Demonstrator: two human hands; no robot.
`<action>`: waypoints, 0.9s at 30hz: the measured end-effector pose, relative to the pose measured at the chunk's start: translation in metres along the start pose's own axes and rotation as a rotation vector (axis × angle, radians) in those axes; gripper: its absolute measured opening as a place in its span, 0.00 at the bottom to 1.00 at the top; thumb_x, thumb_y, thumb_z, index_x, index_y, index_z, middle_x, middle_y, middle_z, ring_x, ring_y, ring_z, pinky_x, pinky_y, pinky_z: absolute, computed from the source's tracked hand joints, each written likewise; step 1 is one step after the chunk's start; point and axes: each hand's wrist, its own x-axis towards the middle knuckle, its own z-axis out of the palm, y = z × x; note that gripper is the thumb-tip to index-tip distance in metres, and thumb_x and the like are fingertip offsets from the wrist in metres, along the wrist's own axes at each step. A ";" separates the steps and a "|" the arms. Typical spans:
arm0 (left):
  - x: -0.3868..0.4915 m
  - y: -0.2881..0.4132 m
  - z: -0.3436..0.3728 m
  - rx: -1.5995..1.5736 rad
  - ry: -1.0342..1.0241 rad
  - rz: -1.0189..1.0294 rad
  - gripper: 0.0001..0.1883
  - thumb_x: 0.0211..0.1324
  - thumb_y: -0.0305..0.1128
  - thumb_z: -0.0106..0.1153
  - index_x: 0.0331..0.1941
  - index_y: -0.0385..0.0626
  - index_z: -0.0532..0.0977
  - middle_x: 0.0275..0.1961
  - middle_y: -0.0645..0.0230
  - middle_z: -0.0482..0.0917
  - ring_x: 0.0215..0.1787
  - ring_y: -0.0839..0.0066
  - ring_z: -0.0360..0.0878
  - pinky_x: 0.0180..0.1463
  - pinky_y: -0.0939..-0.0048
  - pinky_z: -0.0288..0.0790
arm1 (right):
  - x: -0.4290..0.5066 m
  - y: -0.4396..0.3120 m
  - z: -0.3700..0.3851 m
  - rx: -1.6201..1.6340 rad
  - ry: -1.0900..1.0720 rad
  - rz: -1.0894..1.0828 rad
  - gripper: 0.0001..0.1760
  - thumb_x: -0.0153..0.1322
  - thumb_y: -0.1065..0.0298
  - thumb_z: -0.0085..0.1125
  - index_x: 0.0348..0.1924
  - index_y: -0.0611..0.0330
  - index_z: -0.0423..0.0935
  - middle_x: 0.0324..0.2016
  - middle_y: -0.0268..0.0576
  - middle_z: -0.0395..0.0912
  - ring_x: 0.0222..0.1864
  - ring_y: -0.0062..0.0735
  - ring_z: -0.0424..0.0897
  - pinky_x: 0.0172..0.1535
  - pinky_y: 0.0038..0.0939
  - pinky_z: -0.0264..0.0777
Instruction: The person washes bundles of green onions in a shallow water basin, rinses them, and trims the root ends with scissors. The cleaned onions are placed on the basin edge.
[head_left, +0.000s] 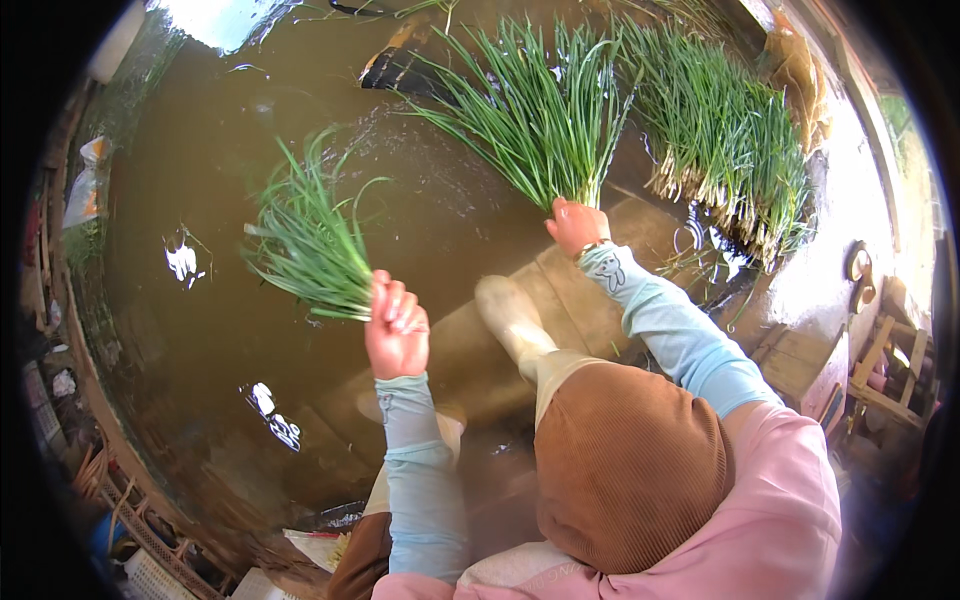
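Note:
My left hand (397, 322) is closed around the pale root end of a small bunch of long green leaves (315, 240), like chives or young scallions, held over brown water (225, 135). Farther right, my right hand (577, 225) grips the base of a larger green bunch (547, 112), its leaves fanned out away from me over the water. Beside that bunch, at the upper right, lies a thick pile of the same greens (720, 127) with pale root ends towards me. Both forearms wear light blue sleeves.
My bare lower legs (517, 322) are in the water on a submerged ledge (592, 277). A dark, torn-looking piece (409, 75) lies in the water ahead. A wooden frame (889, 371) stands at the right. Plastic crates (154, 574) sit outside the basin's rim (97, 390) at the lower left.

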 end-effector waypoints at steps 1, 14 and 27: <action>-0.002 -0.009 -0.007 0.092 0.066 -0.040 0.07 0.70 0.32 0.45 0.46 0.43 0.65 0.24 0.75 0.62 0.23 0.85 0.63 0.24 0.83 0.64 | 0.000 -0.010 -0.008 0.042 -0.012 0.003 0.17 0.68 0.50 0.56 0.35 0.55 0.76 0.26 0.47 0.81 0.31 0.48 0.81 0.35 0.45 0.74; -0.029 -0.080 -0.065 0.466 0.465 -0.281 0.08 0.65 0.32 0.55 0.44 0.45 0.72 0.37 0.72 0.78 0.31 0.82 0.74 0.35 0.78 0.70 | -0.062 -0.092 0.012 0.651 -0.384 -0.164 0.15 0.67 0.53 0.56 0.32 0.57 0.77 0.25 0.47 0.81 0.31 0.47 0.80 0.36 0.41 0.73; -0.030 -0.085 -0.078 0.381 0.479 -0.222 0.05 0.66 0.31 0.52 0.42 0.46 0.71 0.34 0.73 0.77 0.29 0.84 0.72 0.36 0.79 0.69 | -0.057 -0.082 0.019 0.878 -0.356 -0.026 0.13 0.66 0.60 0.60 0.33 0.63 0.76 0.26 0.44 0.80 0.27 0.36 0.80 0.34 0.34 0.72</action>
